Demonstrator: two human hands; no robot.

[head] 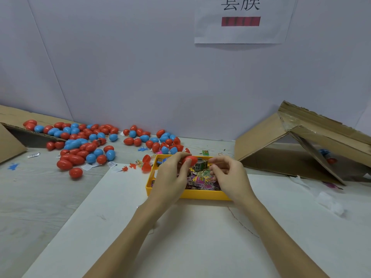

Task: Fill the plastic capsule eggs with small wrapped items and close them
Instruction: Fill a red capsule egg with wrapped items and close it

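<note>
Where the fingers [187, 162] of the left hand [170, 177] curl round it, a red capsule egg [190, 160] is held just above the far part of the yellow tray [200, 196], thumb and fingertips clamped on its shell. Right hand [228, 175]: fingers bent and drawn together over the tray's right side, their tips pinching a small grey-green wrapped item [201, 165] just right of the egg; how firm the hold is cannot be told.

Tray contents: one heap of small wrapped items [200, 178], packets printed pink, yellow, green and purple, filling the tray under both hands.

Tray position: on the far edge of a white sheet [180, 237] that covers the near middle of the bench [30, 197].

Left and far of the tray: many closed capsule eggs [80, 145], red and blue, scattered loose across the bench up to the wall, some lying on a cardboard flap [12, 117] at far left. Two open red half shells [146, 163] lie just left of the tray, near small red and blue plastic figures and a few loose white packets.

Right of the tray: a tilted cardboard box [291, 137], open side toward the viewer, with something blue and red dimly seen inside.

Wall: pale, with a paper sign [241, 27] at far upper right bearing printed characters and a red bar.
</note>
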